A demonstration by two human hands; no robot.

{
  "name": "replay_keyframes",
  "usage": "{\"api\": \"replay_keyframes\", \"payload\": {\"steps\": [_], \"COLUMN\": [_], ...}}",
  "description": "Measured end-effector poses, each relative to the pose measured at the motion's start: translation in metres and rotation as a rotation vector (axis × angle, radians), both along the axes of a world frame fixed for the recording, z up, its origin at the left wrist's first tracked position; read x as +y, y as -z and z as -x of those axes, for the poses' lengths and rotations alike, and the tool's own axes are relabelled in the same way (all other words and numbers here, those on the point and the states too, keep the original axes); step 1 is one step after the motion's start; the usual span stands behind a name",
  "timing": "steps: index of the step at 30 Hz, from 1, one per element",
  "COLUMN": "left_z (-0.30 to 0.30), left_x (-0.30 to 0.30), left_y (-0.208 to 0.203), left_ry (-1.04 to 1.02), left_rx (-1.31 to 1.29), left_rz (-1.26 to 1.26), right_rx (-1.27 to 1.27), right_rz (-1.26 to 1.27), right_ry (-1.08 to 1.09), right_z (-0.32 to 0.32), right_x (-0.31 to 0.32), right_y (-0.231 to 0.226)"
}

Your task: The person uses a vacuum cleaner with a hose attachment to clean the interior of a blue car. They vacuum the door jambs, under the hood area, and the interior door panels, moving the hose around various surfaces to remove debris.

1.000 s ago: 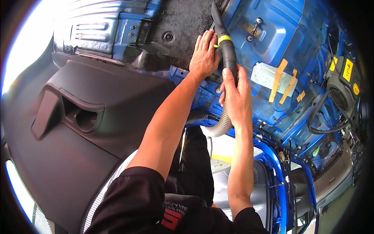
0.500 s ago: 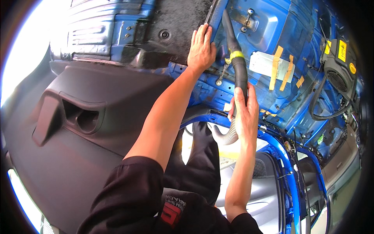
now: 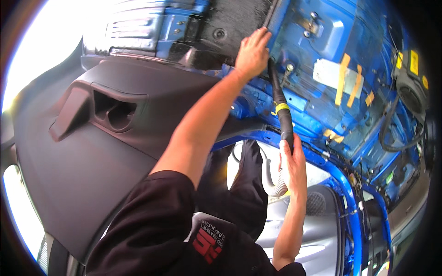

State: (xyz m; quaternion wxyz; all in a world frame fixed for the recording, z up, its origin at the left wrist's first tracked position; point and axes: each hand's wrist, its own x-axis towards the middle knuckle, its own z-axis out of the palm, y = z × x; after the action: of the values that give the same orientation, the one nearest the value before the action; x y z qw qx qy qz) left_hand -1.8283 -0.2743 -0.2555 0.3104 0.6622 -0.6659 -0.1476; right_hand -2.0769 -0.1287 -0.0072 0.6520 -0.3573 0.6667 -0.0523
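Note:
My right hand [image 3: 293, 163] is wrapped round the black tube of a vacuum hose [image 3: 281, 99]. A yellow-green band [image 3: 282, 107] circles the tube farther along. Its tip reaches the blue bare metal floor [image 3: 299, 46] of a stripped car body, close beside my left hand. From below my right hand the ribbed grey hose [image 3: 276, 187] curves away to the left. My left hand [image 3: 253, 53] holds nothing; its slightly bent fingers rest on the long raised edge [image 3: 272, 14] between the dark floor panel [image 3: 232, 18] and the blue metal.
A black moulded dashboard [image 3: 115, 152] with a cup recess lies at the left. On the blue floor, a pale sheet [image 3: 328, 76] is held by tan tape strips. A black and yellow machine [image 3: 411, 85] with a hose stands far right. The blue door frame [image 3: 347, 193] curves near me.
My right hand has drawn the vacuum tube back toward me, so its tip now lies beside my left hand. My left hand stays at the raised edge, its fingers more bent. The view has shifted.

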Motion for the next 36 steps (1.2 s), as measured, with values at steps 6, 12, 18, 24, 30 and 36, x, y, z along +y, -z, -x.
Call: {"api": "replay_keyframes", "payload": {"steps": [6,12,18,24,30,36], "left_z": [-0.063,-0.086,-0.08,-0.07,-0.064,-0.049], "left_x": [-0.017,-0.004,0.012,0.031,0.038,0.03], "left_y": [-0.002,-0.014,-0.03,-0.034,-0.04,-0.037], "left_ry": [-0.066,-0.099,-0.19,-0.12,-0.003,0.095], "left_rx": [-0.204,0.001,0.059,0.015,-0.072,-0.086], "left_rz": [0.102,-0.056,-0.293,-0.221,-0.433,-0.045], "right_rx": [0.119,0.111,0.167,0.162,0.172,0.364], "right_rz": [0.04,0.214,0.299,0.351,0.241,0.207], "right_ry": [-0.18,-0.367,-0.445,-0.433,-0.511,-0.626], "right_z": [0.034,0.021,0.005,-0.009,0.031,0.11], "right_x": [0.018,0.036,0.04,0.05,0.065,0.059], "right_y": [-0.025,-0.027,-0.009,-0.002,0.017,0.065]}}
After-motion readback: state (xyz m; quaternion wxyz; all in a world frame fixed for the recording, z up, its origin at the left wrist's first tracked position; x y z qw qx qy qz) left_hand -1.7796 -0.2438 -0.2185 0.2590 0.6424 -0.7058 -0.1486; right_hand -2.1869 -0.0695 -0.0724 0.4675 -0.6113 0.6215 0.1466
